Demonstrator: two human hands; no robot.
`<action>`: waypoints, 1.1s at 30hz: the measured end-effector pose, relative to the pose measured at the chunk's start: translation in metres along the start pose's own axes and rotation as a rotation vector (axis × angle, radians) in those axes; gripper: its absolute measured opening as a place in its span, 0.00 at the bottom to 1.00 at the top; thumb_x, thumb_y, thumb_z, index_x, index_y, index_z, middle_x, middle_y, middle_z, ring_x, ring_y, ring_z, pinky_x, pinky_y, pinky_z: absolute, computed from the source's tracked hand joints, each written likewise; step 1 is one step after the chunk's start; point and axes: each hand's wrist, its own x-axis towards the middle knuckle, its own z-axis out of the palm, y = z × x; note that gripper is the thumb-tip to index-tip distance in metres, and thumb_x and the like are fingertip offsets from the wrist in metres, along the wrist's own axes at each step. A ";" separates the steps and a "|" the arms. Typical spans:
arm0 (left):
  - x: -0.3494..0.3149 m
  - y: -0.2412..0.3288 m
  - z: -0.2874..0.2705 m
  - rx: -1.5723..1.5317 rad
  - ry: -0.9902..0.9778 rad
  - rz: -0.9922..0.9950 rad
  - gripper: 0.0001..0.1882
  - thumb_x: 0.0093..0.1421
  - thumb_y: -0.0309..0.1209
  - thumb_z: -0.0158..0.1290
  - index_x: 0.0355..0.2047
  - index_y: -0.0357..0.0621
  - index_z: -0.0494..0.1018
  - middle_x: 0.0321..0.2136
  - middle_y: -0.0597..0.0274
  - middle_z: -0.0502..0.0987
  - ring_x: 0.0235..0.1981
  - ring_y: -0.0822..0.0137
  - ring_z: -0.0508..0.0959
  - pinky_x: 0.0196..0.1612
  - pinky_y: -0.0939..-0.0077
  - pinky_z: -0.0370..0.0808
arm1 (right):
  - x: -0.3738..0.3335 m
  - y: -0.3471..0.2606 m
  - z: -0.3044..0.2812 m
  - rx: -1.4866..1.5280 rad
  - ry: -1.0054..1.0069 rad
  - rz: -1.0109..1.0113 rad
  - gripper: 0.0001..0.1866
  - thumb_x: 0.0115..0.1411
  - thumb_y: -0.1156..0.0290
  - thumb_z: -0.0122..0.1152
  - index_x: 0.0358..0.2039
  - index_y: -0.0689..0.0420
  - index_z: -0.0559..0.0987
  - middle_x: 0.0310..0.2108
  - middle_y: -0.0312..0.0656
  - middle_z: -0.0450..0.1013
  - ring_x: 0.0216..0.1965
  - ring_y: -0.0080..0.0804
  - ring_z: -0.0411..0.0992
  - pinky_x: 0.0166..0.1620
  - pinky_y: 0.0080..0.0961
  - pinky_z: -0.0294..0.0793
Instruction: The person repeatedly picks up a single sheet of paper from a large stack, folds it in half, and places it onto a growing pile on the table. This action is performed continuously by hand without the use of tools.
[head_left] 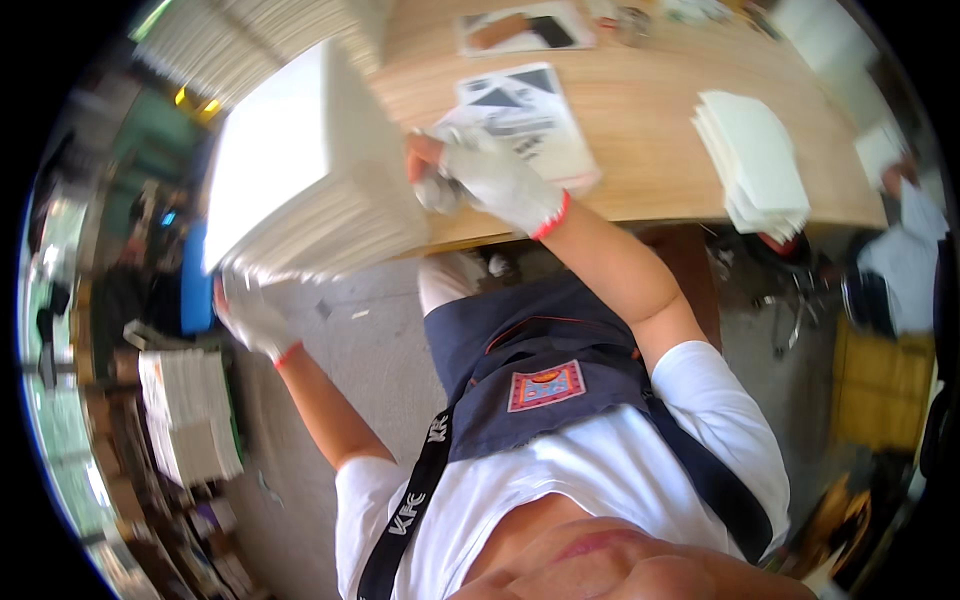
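The fingers of my left hand (252, 318) are at the near corner of the white paper stack (275, 150); those of my right hand (490, 178) curl beside it, blur hiding any pinch. It's at the table's (640, 120) left end; uneven pushing could spill sheets.

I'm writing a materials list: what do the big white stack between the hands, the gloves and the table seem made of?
Stack: probably paper or thin card, matt white; its side shows many fine layers.
Gloves: likely knitted fabric, dull white, close-fitting, with red cuff edges.
Table: wood or wood-look board, apparently smooth, tan, faintly grained.
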 end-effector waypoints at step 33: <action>-0.194 -0.161 0.232 1.413 -1.583 0.308 0.17 0.47 0.32 0.50 0.40 0.52 0.68 0.42 0.59 0.70 0.46 0.56 0.68 0.46 0.62 0.67 | -0.403 -0.022 -0.288 0.057 1.327 -0.277 0.11 0.60 0.71 0.45 0.42 0.61 0.67 0.29 0.42 0.70 0.15 0.25 0.62 0.16 0.20 0.62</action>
